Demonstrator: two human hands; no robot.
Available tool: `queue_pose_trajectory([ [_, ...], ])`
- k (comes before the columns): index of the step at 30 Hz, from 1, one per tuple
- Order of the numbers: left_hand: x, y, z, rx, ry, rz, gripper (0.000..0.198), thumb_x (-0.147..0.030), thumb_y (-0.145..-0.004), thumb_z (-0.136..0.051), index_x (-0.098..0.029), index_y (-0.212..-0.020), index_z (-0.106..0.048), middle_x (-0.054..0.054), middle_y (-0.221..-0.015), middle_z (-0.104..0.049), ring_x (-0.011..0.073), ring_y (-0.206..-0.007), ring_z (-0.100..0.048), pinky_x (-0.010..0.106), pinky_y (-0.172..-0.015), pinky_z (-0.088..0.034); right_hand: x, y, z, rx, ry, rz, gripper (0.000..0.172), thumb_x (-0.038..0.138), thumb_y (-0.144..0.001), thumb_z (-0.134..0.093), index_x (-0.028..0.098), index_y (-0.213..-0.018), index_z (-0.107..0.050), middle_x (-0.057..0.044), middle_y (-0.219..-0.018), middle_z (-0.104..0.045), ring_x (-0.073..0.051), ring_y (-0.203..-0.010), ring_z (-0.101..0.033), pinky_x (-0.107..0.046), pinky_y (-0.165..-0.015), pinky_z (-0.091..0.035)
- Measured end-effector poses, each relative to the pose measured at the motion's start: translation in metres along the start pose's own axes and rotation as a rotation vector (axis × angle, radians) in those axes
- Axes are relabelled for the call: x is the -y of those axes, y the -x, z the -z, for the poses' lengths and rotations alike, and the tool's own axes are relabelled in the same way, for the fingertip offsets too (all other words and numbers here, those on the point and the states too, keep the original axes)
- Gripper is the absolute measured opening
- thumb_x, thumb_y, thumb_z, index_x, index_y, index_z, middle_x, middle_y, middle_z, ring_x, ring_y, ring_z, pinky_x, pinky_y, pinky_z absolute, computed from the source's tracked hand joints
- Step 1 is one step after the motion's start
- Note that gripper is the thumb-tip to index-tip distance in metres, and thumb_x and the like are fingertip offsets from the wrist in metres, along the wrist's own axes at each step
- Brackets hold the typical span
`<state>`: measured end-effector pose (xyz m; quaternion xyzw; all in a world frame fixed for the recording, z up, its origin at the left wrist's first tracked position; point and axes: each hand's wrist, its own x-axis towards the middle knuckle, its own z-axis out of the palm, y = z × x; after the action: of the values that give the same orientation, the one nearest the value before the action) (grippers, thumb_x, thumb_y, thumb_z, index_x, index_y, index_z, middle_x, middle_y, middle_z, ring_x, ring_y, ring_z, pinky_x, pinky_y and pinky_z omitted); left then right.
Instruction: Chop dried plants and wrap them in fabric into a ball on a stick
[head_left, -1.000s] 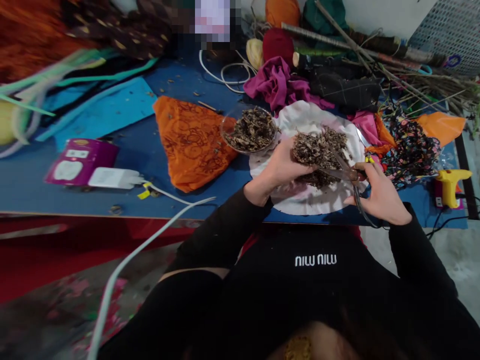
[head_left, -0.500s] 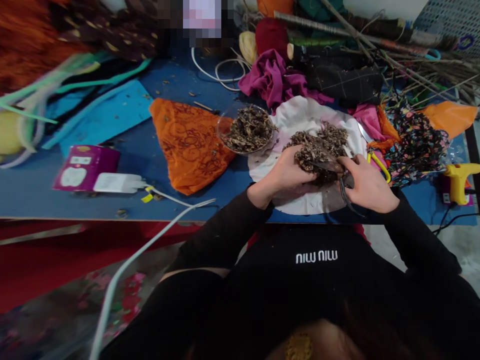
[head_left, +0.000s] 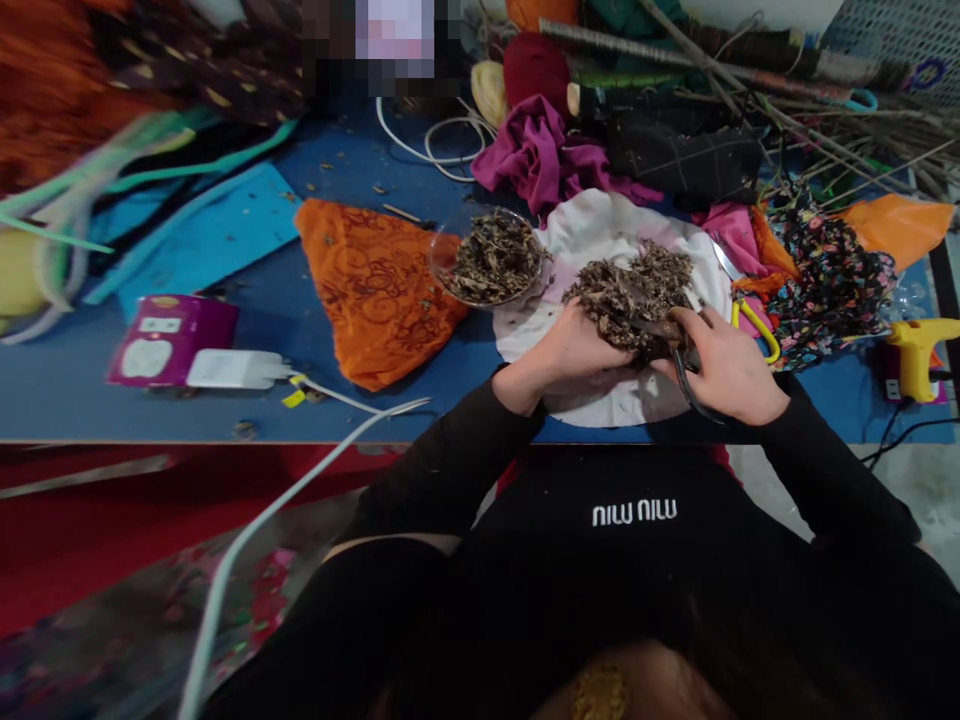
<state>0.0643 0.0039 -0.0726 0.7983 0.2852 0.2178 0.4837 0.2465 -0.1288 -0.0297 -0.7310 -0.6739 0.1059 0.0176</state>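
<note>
A heap of dry brown plant bits (head_left: 660, 275) lies on a round white cloth (head_left: 607, 405) in front of me. My left hand (head_left: 574, 345) is closed round a clump of these dried bits at the heap's near side. In my right hand (head_left: 731, 370) is a pair of scissors (head_left: 688, 385) with dark handles, its blades pointing left into the clump and partly hidden by it. A clear bowl (head_left: 442, 275) filled with similar dried bits (head_left: 495, 258) stands at the cloth's left edge.
An orange printed cloth (head_left: 375, 290) lies left of the bowl. Farther left are a purple box (head_left: 172, 340) and a white charger (head_left: 234, 369) with its cable. Yellow-handled scissors (head_left: 761, 330), floral fabric (head_left: 832, 270) and a yellow glue gun (head_left: 916, 360) lie to the right. Sticks and fabrics fill the back.
My right hand has shifted slightly left with the scissors, and its fingers have moved a little. The left hand stays on the clump. The whole view has shifted slightly.
</note>
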Motion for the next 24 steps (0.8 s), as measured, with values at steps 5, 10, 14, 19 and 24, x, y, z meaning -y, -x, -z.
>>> queue_pose_trajectory([
  [5,0.0016,0.0006,-0.0007,-0.006,-0.072,0.013,0.03,-0.019,-0.067,-0.076,-0.016,-0.097,-0.074,0.008,-0.108,-0.082,0.0316,-0.108,-0.075,0.044,-0.106,-0.059,0.0049,-0.0075,0.0026,0.046,0.046,-0.025,0.05,0.028,-0.094,-0.051,0.013,-0.14,-0.06,-0.018,-0.116,-0.071,-0.033,-0.094,-0.069,-0.036,-0.073,-0.044],
  [10,0.0008,0.0013,0.0004,0.01,-0.045,0.007,0.034,-0.019,-0.068,-0.076,-0.016,-0.102,-0.074,0.008,-0.112,-0.081,0.0308,-0.109,-0.075,0.044,-0.104,-0.06,0.0033,-0.006,0.0041,0.079,0.088,-0.056,0.052,0.025,-0.094,-0.048,0.012,-0.143,-0.059,-0.018,-0.117,-0.072,-0.034,-0.097,-0.07,-0.037,-0.073,-0.043],
  [14,-0.0032,0.0022,-0.0008,0.026,-0.09,0.002,0.032,-0.018,-0.068,-0.075,-0.017,-0.1,-0.075,0.007,-0.113,-0.081,0.0318,-0.111,-0.074,0.043,-0.107,-0.058,0.007,-0.005,0.0019,0.028,0.068,-0.028,0.05,0.032,-0.096,-0.05,0.012,-0.141,-0.058,-0.019,-0.119,-0.07,-0.033,-0.097,-0.069,-0.036,-0.073,-0.043],
  [19,-0.0029,0.0009,0.0,0.027,-0.11,0.061,0.025,-0.019,-0.065,-0.074,-0.017,-0.089,-0.074,0.005,-0.095,-0.081,0.0321,-0.105,-0.074,0.041,-0.1,-0.061,0.0115,-0.0101,-0.0021,0.011,0.088,-0.025,0.048,0.027,-0.092,-0.052,0.01,-0.136,-0.06,-0.02,-0.118,-0.069,-0.03,-0.091,-0.067,-0.035,-0.07,-0.043],
  [24,-0.0001,0.0004,0.0019,0.017,-0.072,0.089,0.018,-0.021,-0.064,-0.074,-0.017,-0.082,-0.072,0.004,-0.085,-0.079,0.031,-0.097,-0.075,0.04,-0.091,-0.064,0.0068,-0.0095,-0.0057,0.012,0.106,-0.025,0.048,0.022,-0.089,-0.049,0.009,-0.134,-0.062,-0.019,-0.111,-0.072,-0.028,-0.085,-0.067,-0.034,-0.066,-0.041],
])
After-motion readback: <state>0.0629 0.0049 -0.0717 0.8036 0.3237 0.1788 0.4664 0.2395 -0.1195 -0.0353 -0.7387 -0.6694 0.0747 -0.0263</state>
